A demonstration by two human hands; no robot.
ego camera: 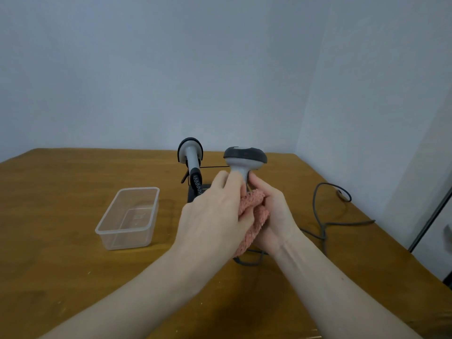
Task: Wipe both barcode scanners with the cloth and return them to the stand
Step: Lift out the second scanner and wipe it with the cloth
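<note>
Item: grey-and-black handheld barcode scanner [245, 159], upright above the wooden counter [73, 182], handle downward, gripped between my left hand [215, 214] and my right hand [271, 211], which also clutches the pink fluffy cloth [254, 211]; black stand [195, 192] just beyond-left.

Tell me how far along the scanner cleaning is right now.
Midway at best. One scanner sits in the stand; whether it was wiped can't be told. The second scanner is held up, both hands working the pink cloth round its handle. Left: finish wiping, return it.
</note>
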